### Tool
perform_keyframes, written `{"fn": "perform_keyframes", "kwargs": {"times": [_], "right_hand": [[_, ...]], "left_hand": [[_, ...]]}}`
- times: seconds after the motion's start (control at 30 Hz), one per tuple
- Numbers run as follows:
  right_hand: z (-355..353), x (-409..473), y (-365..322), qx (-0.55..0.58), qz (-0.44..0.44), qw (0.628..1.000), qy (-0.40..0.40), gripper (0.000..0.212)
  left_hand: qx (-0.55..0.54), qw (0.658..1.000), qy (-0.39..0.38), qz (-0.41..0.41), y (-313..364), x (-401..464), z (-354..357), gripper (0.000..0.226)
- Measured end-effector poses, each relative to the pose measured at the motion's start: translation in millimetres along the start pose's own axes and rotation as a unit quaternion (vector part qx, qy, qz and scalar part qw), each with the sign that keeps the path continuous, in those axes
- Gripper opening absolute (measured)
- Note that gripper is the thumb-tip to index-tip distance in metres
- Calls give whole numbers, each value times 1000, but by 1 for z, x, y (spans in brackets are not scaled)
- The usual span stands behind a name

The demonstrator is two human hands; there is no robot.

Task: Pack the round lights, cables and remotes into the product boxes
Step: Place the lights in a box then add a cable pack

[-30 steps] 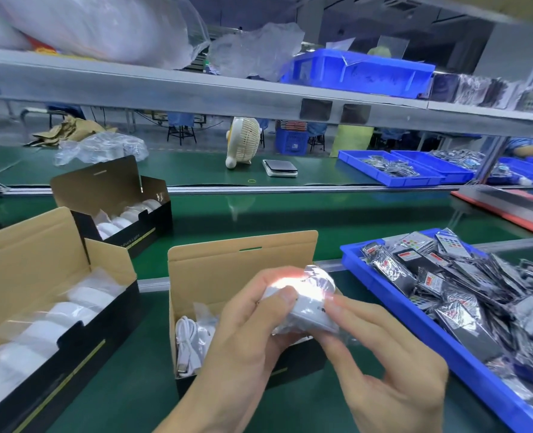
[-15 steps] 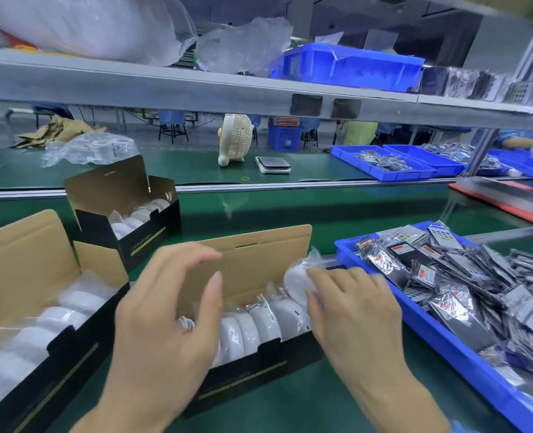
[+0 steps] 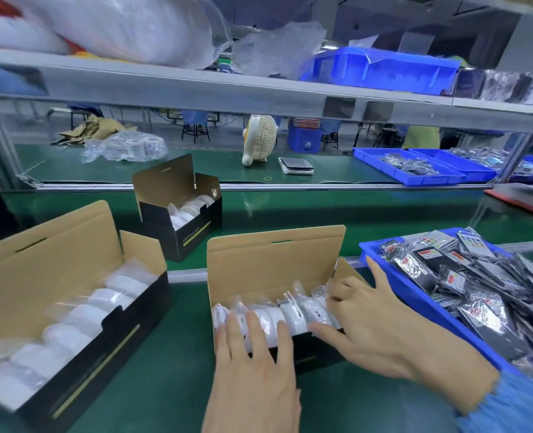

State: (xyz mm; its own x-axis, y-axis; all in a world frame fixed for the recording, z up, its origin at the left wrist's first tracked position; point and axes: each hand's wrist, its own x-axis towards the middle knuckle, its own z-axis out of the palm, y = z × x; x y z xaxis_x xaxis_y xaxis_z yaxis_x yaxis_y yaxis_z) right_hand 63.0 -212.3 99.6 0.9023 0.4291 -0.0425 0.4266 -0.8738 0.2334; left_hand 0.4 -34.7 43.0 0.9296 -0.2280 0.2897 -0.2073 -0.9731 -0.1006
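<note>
On the green counter (image 3: 171,385), the middle product box (image 3: 274,264) already holds a row of bagged round lights (image 3: 293,310) under both flat, open-fingered hands, left hand (image 3: 252,370) and right hand (image 3: 371,326), while the remotes (image 3: 465,276) wait in their blue bin (image 3: 421,307) alongside.

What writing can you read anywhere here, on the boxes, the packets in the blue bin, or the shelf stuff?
Nothing can be read for certain.
Far product box: pale lettering along its black front by a yellow stripe, too small and blurred.
Remote packets in the blue bin: red and white labels and coloured button grids, too blurred.
Near boxes: only a yellow stripe, no text visible.
</note>
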Motion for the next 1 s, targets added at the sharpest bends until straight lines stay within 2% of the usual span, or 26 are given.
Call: {"fn": "perform_keyframes", "kwargs": {"times": [0.07, 0.1, 0.13, 0.17, 0.2, 0.23, 0.27, 0.3, 0.33, 0.37, 0.4, 0.43, 0.47, 0.5, 0.53, 0.57, 0.6, 0.7, 0.73, 0.77, 0.83, 0.93, 1.0], "right_hand": [[8, -4, 10, 54, -46, 996, 54, 55], [12, -7, 15, 116, -56, 985, 112, 45], [19, -8, 22, 192, -51, 960, 198, 35], [27, -7, 28, 282, -17, 917, 283, 29], [32, -5, 30, 393, 34, 853, 341, 28], [36, 0, 29, 529, 89, 772, 340, 26], [41, 7, 26, 664, 127, 679, 287, 24], [47, 14, 24, 760, 135, 596, 220, 27], [52, 18, 24, 818, 118, 538, 165, 29], [55, 22, 26, 844, 94, 511, 129, 27], [58, 25, 28, 854, 76, 504, 105, 27], [60, 26, 29, 857, 55, 506, 80, 35], [63, 28, 31, 847, 32, 527, 62, 45], [66, 31, 30, 825, 13, 562, 61, 54], [68, 33, 28, 796, 11, 600, 77, 57], [70, 33, 25, 772, 13, 627, 105, 54], [71, 32, 22, 753, 13, 644, 135, 51], [81, 22, 23, 711, -28, 667, 219, 20], [82, 18, 23, 700, -48, 671, 239, 27], [84, 15, 21, 697, -59, 670, 249, 43], [87, 16, 18, 698, -58, 671, 242, 59], [88, 16, 19, 717, -54, 661, 216, 54], [88, 15, 24, 720, -68, 657, 213, 50]], "left_hand": [[-23, 999, -9, -20, 6, -1, 2, 85], [-34, 999, -2, -25, 7, -1, 4, 82], [-47, 999, 5, -26, 6, 0, 5, 81], [-59, 998, 15, -31, 6, 1, 4, 80], [-65, 997, 38, -33, 7, 0, 3, 79], [-77, 994, 79, -26, 7, -2, 2, 74], [-104, 982, 156, 1, 5, -5, 1, 63], [-150, 957, 247, 33, 2, -7, 1, 46], [-215, 916, 336, 39, -7, -9, 1, 29], [-288, 870, 399, 11, -21, -10, -3, 20], [-372, 821, 431, -50, -37, -9, -4, 20], [-474, 767, 410, -137, -53, -5, -7, 22], [-583, 718, 318, -208, -64, 2, -7, 22], [-675, 674, 183, -239, -72, 10, 0, 31], [-729, 645, 69, -222, -73, 19, 5, 39], [-734, 654, 19, -181, -72, 25, 13, 40], [-715, 683, 25, -147, -72, 28, 19, 38], [-626, 768, 117, -66, -81, 26, 24, 36], [-611, 781, 122, -39, -85, 25, 25, 30], [-597, 794, 113, -16, -89, 21, 25, 33], [-593, 798, 104, 17, -87, 15, 26, 33], [-594, 791, 147, -4, -79, 22, 38, 13], [-607, 788, 95, -39, -75, 29, 39, 21]]}}
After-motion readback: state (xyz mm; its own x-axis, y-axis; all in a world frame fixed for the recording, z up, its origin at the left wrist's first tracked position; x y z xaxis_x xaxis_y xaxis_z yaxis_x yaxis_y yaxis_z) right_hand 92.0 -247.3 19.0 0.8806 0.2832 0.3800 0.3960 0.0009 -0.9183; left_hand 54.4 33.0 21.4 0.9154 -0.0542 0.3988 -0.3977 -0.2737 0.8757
